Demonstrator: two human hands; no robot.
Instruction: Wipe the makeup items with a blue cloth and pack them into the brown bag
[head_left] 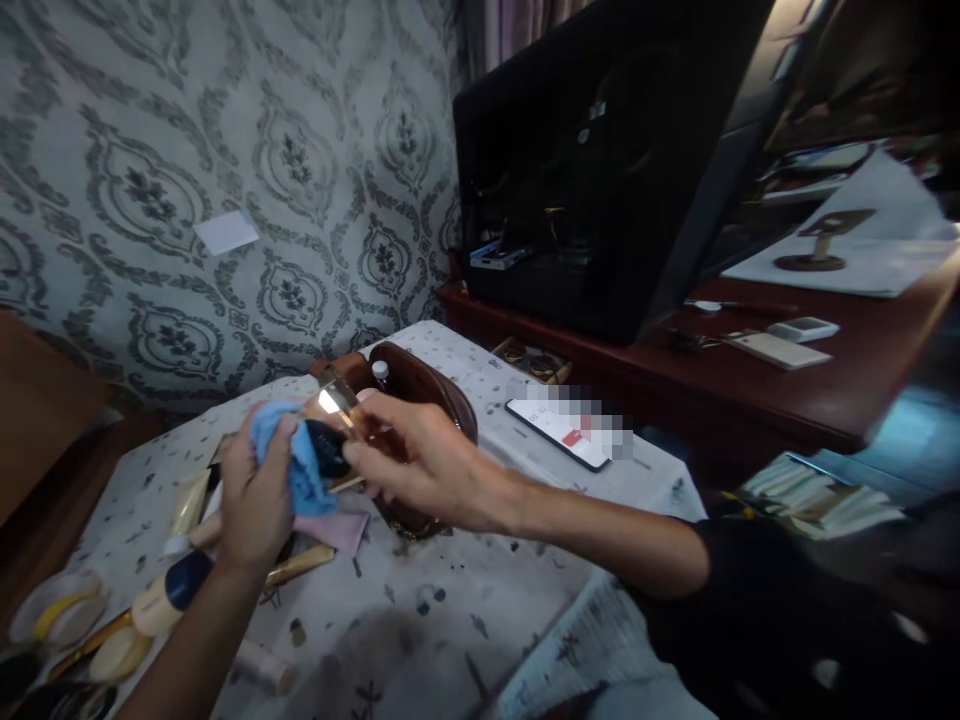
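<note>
My left hand [259, 490] is closed on a light-blue cloth [296, 465], which bunches against a dark cosmetic container [326, 447]. My right hand [409, 455] pinches the container from the other side, thumb near its black part and fingers by a clear, glossy part [337, 402]. Whether the clear and black parts are one piece I cannot tell. Just behind my hands sits a brown bag [454, 395], partly hidden by my right hand, with a white-capped bottle [381, 373] in it. Under my left hand lies a pink pouch [337, 530].
Cosmetics crowd the table's left side, among them a navy-capped bottle [169, 592], a cream tube [191, 503] and a roll of tape [60, 607]. A phone [559, 432] lies to the right on the patterned tablecloth [450, 640]. A large black screen [577, 190] stands behind.
</note>
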